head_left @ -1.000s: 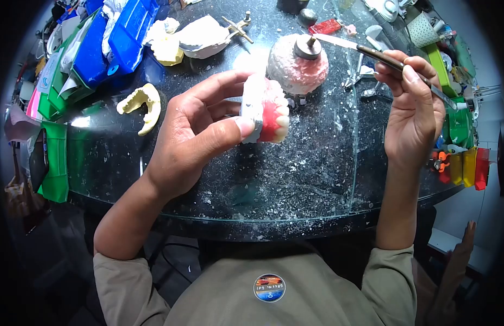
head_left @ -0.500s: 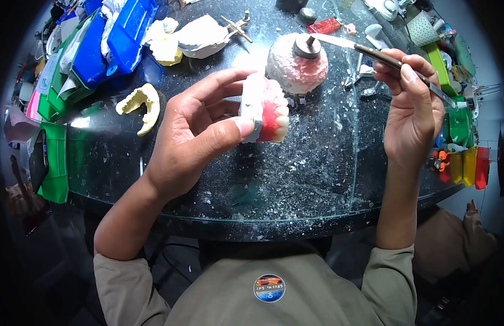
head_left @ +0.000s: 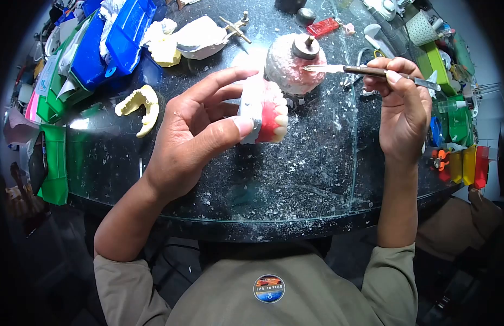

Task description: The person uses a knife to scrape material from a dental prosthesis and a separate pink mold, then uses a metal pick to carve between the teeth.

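Between the thumb and fingers of my left hand (head_left: 195, 125) is a dental model (head_left: 267, 113): a pale plaster base with pink wax and a row of white teeth, held on edge above the bench. My right hand (head_left: 403, 103) grips a wax knife (head_left: 366, 70) by its dark handle, blade pointing left. The blade tip overlaps the side of a spirit burner (head_left: 306, 48), whose metal wick holder sits on a rounded body crusted in white and pink. A gap lies between the blade and the dental model.
A yellowish horseshoe-shaped piece (head_left: 148, 108) lies on the black bench left of my hand. Behind stand plaster models (head_left: 200, 38) and a brass articulator part (head_left: 238, 27). Blue bins (head_left: 127, 38) line the left, a red block (head_left: 323, 26) the back. White crumbs dot the bench.
My right hand has moved slightly left and down, bringing the knife blade from above the burner's wick to its pink-white side. The left hand and dental model stay almost still.
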